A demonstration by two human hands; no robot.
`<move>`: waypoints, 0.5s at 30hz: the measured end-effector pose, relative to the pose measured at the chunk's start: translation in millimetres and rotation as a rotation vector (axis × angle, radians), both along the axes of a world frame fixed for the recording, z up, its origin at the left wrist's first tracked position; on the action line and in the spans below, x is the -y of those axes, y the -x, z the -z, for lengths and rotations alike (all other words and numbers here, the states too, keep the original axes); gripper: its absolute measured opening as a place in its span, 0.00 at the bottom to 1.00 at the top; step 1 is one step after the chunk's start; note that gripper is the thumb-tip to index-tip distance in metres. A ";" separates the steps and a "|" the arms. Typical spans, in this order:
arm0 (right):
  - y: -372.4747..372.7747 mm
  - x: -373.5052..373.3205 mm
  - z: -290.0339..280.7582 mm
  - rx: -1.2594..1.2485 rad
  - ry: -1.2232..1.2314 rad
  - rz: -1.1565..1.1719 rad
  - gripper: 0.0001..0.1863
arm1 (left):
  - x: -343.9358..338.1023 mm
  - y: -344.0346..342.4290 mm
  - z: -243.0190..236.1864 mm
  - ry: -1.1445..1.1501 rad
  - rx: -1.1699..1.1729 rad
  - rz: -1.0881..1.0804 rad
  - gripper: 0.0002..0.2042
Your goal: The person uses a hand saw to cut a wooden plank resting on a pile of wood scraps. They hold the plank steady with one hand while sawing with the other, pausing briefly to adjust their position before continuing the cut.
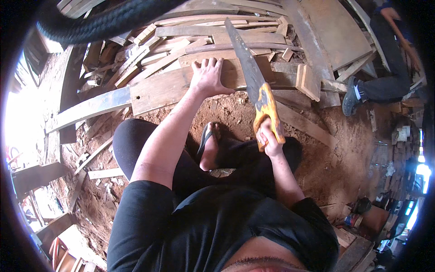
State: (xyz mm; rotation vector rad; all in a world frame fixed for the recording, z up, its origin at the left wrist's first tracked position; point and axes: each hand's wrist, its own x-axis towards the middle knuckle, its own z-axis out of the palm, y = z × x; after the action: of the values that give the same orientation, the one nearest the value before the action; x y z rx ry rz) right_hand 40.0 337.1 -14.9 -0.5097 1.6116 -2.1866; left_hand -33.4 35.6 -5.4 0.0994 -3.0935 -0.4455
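Note:
A hand saw with a worn yellow handle [264,109] is gripped in my right hand [269,138]. Its grey blade [244,56] points away from me and lies across a wide wooden board [158,92], near the board's right part. Whether the teeth touch the wood I cannot tell. My left hand [208,78] presses on the board to the left of the blade, fingers spread and thumb stretched toward the saw. The board rests on other timber in front of my bent knees.
Beyond the board lies a heap of planks and offcuts [181,45]. A large flat panel [335,34] leans at the far right, beside another person's shoe [351,96] and leg. Wood chips litter the brown dirt floor [317,167]. A dark braided cable [104,25] crosses the upper left.

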 end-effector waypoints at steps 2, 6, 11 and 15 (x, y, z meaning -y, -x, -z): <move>25.9 16.0 -21.6 0.090 -0.118 0.062 0.07 | -0.1 -0.5 0.2 0.008 0.009 0.006 0.64; 97.2 69.0 -27.0 0.199 -0.065 0.109 0.05 | 0.9 -0.4 -0.9 -0.008 -0.004 0.008 0.66; 80.0 62.4 21.8 -0.006 -0.024 0.122 0.06 | 2.5 0.3 -2.4 -0.045 0.000 0.005 0.65; -3.9 0.3 49.8 -0.189 -0.062 0.095 0.07 | 1.9 1.3 -2.1 -0.041 0.008 -0.006 0.64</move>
State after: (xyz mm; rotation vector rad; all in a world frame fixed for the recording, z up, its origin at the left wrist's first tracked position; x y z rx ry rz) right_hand 43.9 336.8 -64.8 -0.6513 1.8297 -2.2048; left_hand -34.6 33.6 -3.3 0.1111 -3.0915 -0.5100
